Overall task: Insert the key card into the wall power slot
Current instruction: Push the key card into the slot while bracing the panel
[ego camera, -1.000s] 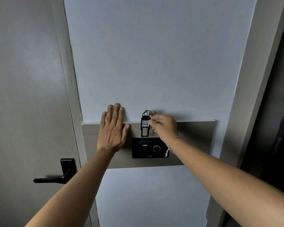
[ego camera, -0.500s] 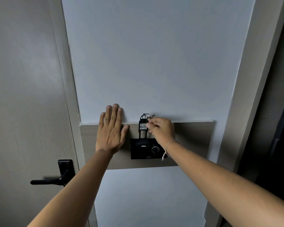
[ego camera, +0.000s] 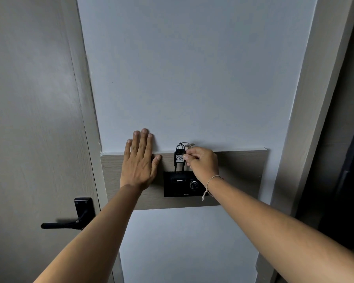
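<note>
Where hand (ego camera: pixel 201 163) pinches, key card (ego camera: pixel 179 160) half-hidden

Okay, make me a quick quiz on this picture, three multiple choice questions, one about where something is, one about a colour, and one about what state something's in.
1. Where is the left hand?
A. Gripping the door handle
B. Flat on the wall beside the power slot unit
C. Holding the key card

2. What colour is the door handle?
A. Black
B. Gold
C. White

3. What is the state of the key card?
A. Lying on the floor
B. Hidden completely inside the slot
C. Upright, pinched by the right hand, lower end at the top of the slot unit

Answers:
1 B: the palm and spread fingers press flat across the edge of the wood panel, left of the black power slot unit.
2 A: lever and backplate are both black against the grey door.
3 C: the right hand pinches the card's side, and most of the card stands above the unit.
</note>
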